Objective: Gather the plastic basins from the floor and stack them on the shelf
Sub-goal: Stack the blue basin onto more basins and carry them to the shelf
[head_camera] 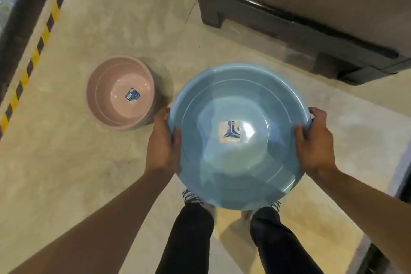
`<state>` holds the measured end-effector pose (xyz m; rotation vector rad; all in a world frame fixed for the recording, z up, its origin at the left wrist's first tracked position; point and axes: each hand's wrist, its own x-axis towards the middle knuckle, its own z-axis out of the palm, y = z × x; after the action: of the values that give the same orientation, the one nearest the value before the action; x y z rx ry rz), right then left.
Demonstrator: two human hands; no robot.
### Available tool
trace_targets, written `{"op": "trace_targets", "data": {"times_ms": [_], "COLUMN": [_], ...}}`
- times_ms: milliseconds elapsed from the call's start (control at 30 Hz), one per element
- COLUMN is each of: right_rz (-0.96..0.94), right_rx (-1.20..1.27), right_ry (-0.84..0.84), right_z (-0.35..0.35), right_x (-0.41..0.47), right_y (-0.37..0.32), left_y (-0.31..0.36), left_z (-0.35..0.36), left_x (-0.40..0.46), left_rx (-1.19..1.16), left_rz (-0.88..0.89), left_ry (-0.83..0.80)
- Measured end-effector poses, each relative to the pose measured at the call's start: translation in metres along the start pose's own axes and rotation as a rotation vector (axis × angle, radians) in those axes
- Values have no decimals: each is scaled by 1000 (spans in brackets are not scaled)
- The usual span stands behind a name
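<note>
Now I've got both hands, left (pixel 163 142) and right (pixel 317 140), clamped on opposite rims of the blue basin (pixel 239 135), level for carrying, pink basin (pixel 121 92) just left of it.

Blue basin (pixel 239 138), round, glossy, upright, label on its inner base, raised off the floor at centre frame. Pink basin (pixel 121 92), upright, labelled, on the floor at centre left.
</note>
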<state>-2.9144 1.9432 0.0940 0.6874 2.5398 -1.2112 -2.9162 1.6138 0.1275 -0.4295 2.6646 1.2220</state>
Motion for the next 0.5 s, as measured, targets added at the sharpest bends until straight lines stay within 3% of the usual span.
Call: {"op": "trace_targets", "data": {"times_ms": [267, 400, 500], "right_rz": [-51, 3, 14], "right_rx": [41, 1, -29], "right_ry": [15, 6, -25], "right_z": [97, 145, 176], "right_x": [7, 16, 32], "right_y": [-67, -68, -54], "left_y": [-92, -136, -169], "left_z": [-57, -61, -44], "left_x": [37, 56, 71], "left_rx": [-127, -146, -107], "left_rz": [-130, -63, -149], "left_ry": [48, -26, -6]}}
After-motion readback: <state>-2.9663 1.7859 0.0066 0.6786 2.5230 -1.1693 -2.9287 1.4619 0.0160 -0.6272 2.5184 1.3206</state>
